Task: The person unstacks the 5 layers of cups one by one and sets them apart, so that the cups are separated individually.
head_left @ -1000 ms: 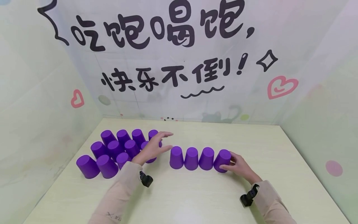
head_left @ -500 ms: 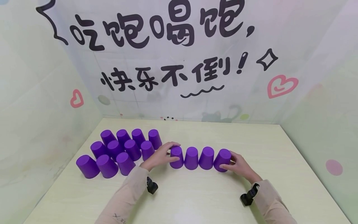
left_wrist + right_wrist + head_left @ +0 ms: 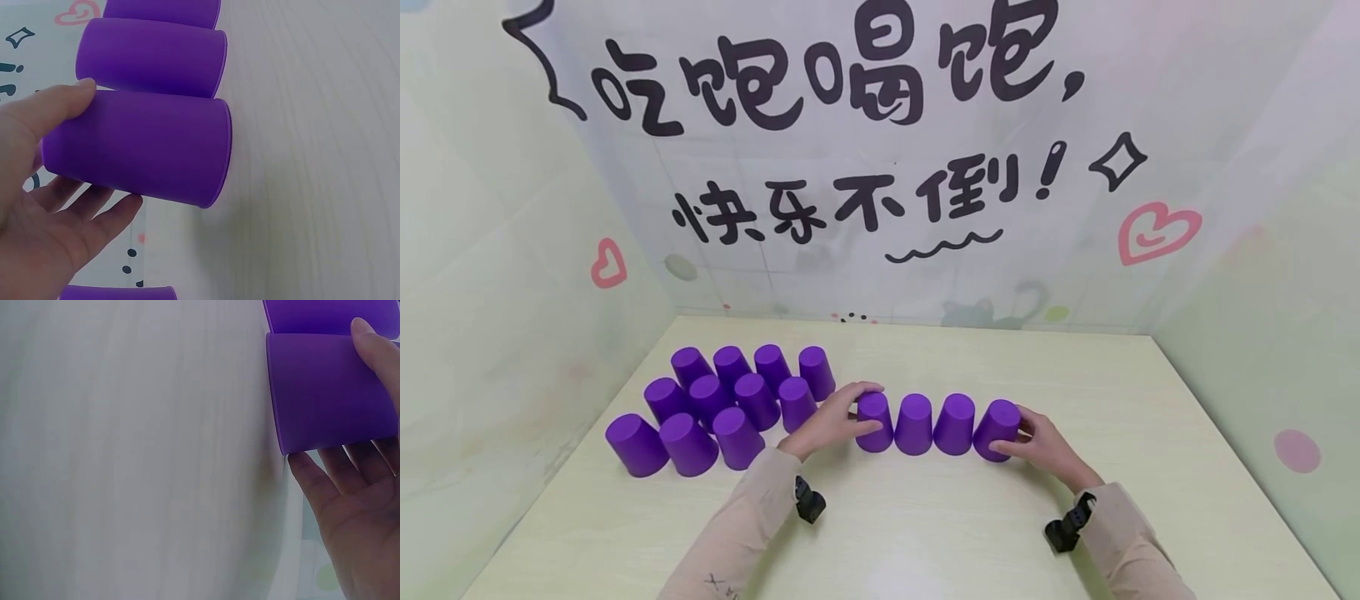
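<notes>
Several purple cups stand upside down in a row on the table. My left hand (image 3: 837,419) holds the leftmost cup (image 3: 875,410) of the row, thumb on the near side and fingers on the far side. In the left wrist view this cup (image 3: 140,147) lies between thumb and curled fingers, close against its neighbour (image 3: 153,56). The rightmost cup (image 3: 997,423) is gripped by my right hand (image 3: 1043,446) in the same way. In the right wrist view the thumb lies across that cup (image 3: 328,394) and the fingers are under its other side. Two middle cups (image 3: 913,425) (image 3: 954,425) stand between the hands.
To the left, several more upside-down purple cups (image 3: 708,402) stand in three rows, close to my left forearm. The pale table (image 3: 910,525) meets a printed backdrop (image 3: 820,275) at its back and sides. A black wrist camera (image 3: 1063,529) sits below each hand.
My left hand has moved right from beside the grouped cups and taken hold of the row's leftmost cup. The right hand has stayed on the rightmost cup.
</notes>
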`<state>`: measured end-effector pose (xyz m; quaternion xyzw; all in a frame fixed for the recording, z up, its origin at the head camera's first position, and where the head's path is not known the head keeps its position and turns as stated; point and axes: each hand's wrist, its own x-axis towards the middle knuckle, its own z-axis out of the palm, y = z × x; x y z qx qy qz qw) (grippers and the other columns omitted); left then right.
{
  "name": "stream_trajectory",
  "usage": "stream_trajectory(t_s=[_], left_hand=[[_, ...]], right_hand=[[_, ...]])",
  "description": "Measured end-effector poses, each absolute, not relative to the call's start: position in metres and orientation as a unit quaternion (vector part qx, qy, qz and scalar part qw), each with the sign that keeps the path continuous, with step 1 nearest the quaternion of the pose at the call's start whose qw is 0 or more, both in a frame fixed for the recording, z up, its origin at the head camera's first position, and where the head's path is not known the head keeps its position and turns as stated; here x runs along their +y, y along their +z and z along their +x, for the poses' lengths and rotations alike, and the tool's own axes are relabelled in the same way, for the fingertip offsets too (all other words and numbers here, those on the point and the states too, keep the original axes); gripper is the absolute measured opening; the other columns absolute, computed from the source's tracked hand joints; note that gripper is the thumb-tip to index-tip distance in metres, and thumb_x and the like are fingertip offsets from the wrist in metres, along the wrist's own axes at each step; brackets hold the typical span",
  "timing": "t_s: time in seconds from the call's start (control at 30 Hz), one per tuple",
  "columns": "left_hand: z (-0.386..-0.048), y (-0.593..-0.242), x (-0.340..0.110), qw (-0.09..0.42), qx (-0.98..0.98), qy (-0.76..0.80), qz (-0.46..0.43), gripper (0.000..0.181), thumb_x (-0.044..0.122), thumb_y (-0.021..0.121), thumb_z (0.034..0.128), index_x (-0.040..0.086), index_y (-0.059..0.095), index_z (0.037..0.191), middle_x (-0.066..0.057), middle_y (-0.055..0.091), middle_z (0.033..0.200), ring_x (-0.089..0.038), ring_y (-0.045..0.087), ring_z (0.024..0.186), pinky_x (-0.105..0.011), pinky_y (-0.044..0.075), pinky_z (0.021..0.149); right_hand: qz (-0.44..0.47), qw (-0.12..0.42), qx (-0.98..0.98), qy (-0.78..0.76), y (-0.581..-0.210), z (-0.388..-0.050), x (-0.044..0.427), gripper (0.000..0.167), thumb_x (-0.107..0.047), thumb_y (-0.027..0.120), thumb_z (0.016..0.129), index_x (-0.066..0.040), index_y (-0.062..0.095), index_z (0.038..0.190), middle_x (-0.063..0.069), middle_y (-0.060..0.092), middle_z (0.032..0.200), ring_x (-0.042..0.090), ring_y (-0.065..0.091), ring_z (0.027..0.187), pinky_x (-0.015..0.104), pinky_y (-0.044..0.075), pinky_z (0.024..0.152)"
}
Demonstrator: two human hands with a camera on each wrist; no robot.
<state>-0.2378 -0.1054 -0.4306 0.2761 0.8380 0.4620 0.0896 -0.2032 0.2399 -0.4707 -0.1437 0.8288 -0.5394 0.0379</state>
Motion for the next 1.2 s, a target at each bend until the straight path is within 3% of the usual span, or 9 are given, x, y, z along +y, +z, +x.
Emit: stream_trajectory(t_s=[0.2, 0.6, 0.8, 1.03, 1.2], left_hand=[[-0.238, -0.421, -0.112, 0.076, 0.852, 0.443, 0.269, 0.051, 0.019, 0.066, 0.0801, 0.010, 0.045, 0.126, -0.005, 0.047, 0.126, -0.019, 0.046, 0.112, -0.028, 0.045, 0.087], [-0.228, -0.405, -0.145, 0.043, 0.867, 0.423, 0.260, 0.052, 0.026, 0.067, 0.0788, 0.014, 0.047, 0.125, -0.004, 0.049, 0.123, -0.021, 0.051, 0.107, -0.033, 0.046, 0.085], [-0.219, -0.404, -0.160, 0.026, 0.879, 0.403, 0.254, 0.053, 0.026, 0.068, 0.0776, 0.014, 0.048, 0.125, -0.003, 0.049, 0.123, -0.020, 0.048, 0.111, -0.036, 0.042, 0.090], [-0.210, -0.409, -0.179, 0.034, 0.887, 0.395, 0.236, 0.052, 0.024, 0.070, 0.0766, 0.017, 0.048, 0.124, 0.003, 0.049, 0.117, -0.016, 0.049, 0.107, -0.037, 0.042, 0.090], [-0.205, -0.414, -0.191, 0.035, 0.877, 0.410, 0.247, 0.052, 0.023, 0.069, 0.0768, 0.014, 0.048, 0.123, -0.001, 0.051, 0.117, -0.019, 0.051, 0.105, -0.033, 0.046, 0.086]], right_hand=[[-0.142, 0.039, 0.828, -0.541, -0.470, -0.202, 0.239, 0.055, -0.014, 0.072, 0.074, 0.005, 0.046, 0.119, 0.021, 0.055, 0.109, 0.032, 0.055, 0.097, 0.022, 0.049, 0.076], [-0.137, 0.045, 0.827, -0.543, -0.468, -0.202, 0.240, 0.057, -0.014, 0.072, 0.074, 0.005, 0.046, 0.120, 0.021, 0.054, 0.110, 0.032, 0.055, 0.098, 0.022, 0.049, 0.076], [-0.139, 0.044, 0.826, -0.545, -0.469, -0.202, 0.240, 0.056, -0.012, 0.072, 0.074, 0.005, 0.045, 0.121, 0.021, 0.054, 0.111, 0.030, 0.055, 0.098, 0.024, 0.049, 0.076], [-0.160, 0.027, 0.825, -0.541, -0.471, -0.202, 0.241, 0.055, -0.017, 0.072, 0.074, 0.003, 0.048, 0.118, 0.017, 0.057, 0.107, 0.023, 0.058, 0.093, 0.027, 0.051, 0.074], [-0.181, 0.013, 0.825, -0.536, -0.473, -0.203, 0.242, 0.052, -0.018, 0.072, 0.074, 0.003, 0.049, 0.116, 0.014, 0.058, 0.103, 0.019, 0.059, 0.089, 0.026, 0.051, 0.071]])
